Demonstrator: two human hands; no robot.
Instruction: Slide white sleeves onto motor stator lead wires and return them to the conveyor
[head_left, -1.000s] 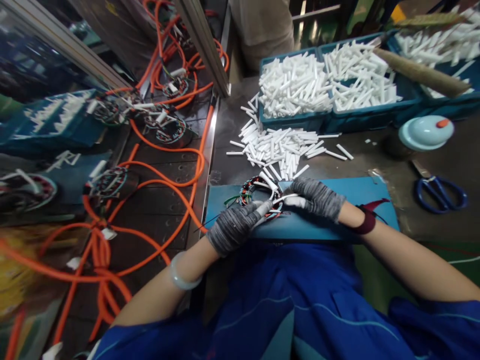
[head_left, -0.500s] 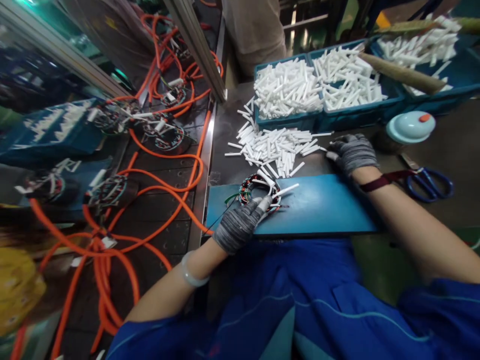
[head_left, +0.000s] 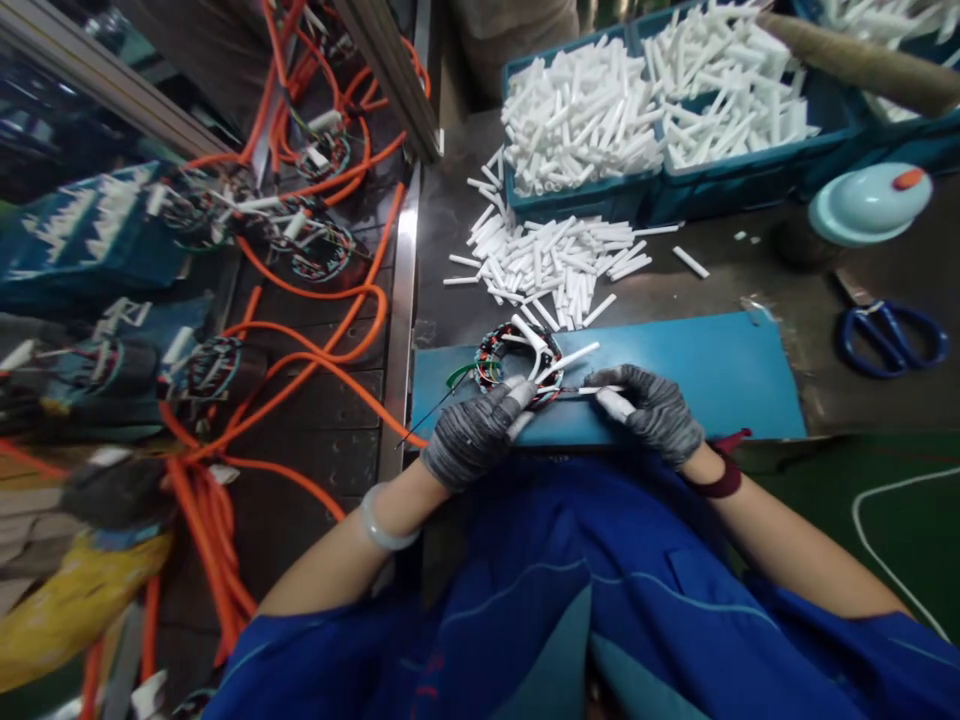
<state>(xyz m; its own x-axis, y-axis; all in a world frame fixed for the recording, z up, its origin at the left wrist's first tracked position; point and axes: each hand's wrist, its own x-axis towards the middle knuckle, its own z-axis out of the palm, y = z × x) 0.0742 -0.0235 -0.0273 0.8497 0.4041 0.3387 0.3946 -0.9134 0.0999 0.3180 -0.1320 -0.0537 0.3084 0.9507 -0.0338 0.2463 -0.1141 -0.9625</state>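
A ring-shaped wound coil (head_left: 491, 350) with red, black and green wires lies on the blue mat (head_left: 720, 375). White sleeves stick out from its near side. My left hand (head_left: 476, 425), in a grey knit glove, pinches the coil's near edge with thumb and fingers. To its right my gloved right hand (head_left: 649, 410) is closed on a thin white sleeve (head_left: 600, 390), held level. The sleeve's left end meets a dark wire coming from the coil. Whether the wire is inside it I cannot tell.
Behind the mat lies a heap of white sleeves (head_left: 555, 260), with blue bins (head_left: 585, 210) of more beyond. Blue-handled scissors (head_left: 889, 335) and a lidded cup (head_left: 870, 205) stand right. Orange hoses (head_left: 315, 360) and more coils (head_left: 322, 250) fill the left. A co-worker's yellow sleeve (head_left: 90, 590) shows lower left.
My right hand has come from the sleeve heap back to the coil, bringing a white sleeve. My left hand keeps its hold. A co-worker's gloved hand has entered at the left.
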